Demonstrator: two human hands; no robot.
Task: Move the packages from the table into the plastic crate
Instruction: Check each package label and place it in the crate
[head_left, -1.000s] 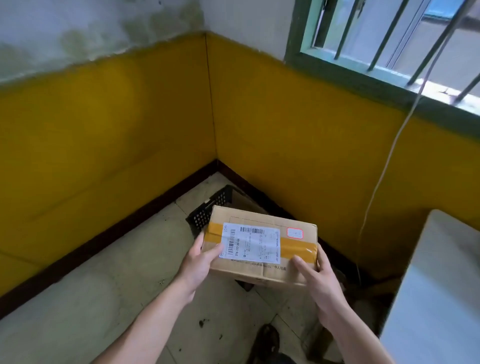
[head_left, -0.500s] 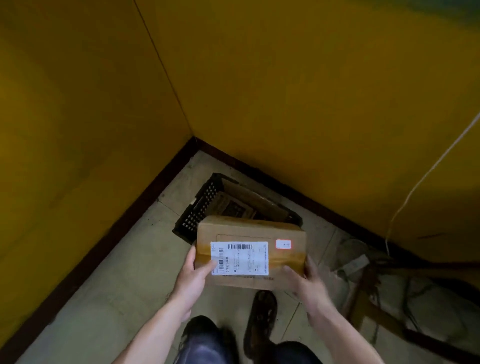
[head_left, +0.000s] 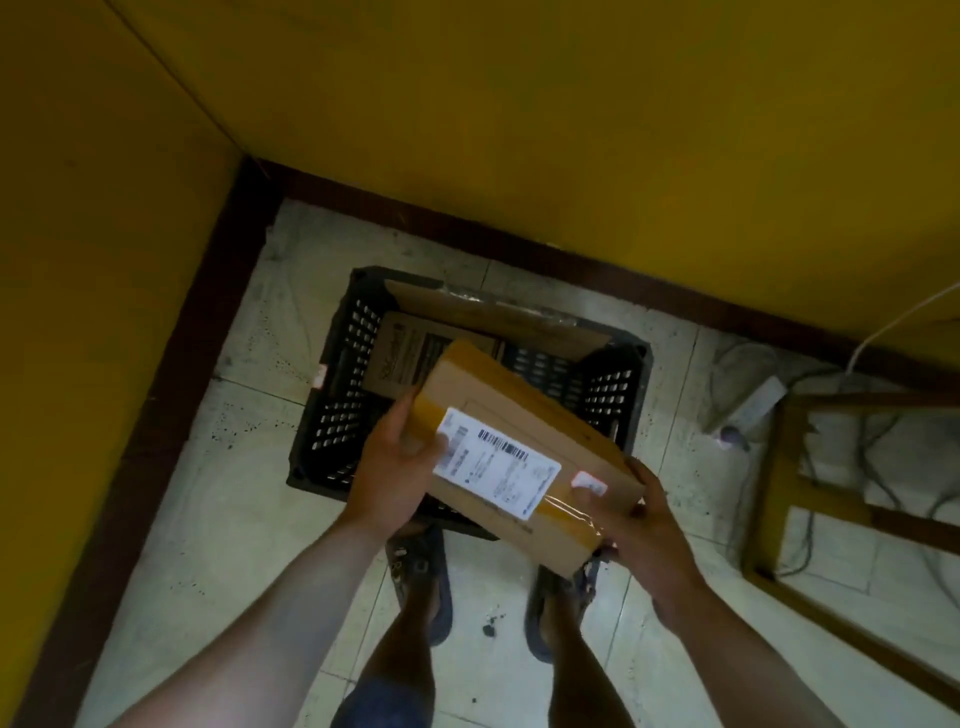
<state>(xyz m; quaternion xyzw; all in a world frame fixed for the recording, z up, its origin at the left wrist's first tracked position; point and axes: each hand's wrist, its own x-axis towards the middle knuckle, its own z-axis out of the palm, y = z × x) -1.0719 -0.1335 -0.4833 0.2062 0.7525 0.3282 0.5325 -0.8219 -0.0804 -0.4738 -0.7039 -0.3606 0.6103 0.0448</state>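
I hold a brown cardboard package with a white barcode label and yellow tape, tilted, just above the front half of the black plastic crate. My left hand grips its left end and my right hand grips its right end. The crate stands on the tiled floor in the room's corner. Inside it lie a printed cardboard box and a larger brown box leaning along the far wall. The held package hides much of the crate's inside.
Yellow walls with a dark skirting close in the corner behind and left of the crate. A wooden frame with cables and a white power strip sits on the floor at right. My sandalled feet stand just in front of the crate.
My view has dropped and moved closer, now nearly straight down on the crate. The package has gone down and forward over the crate and is tilted, still in both hands.
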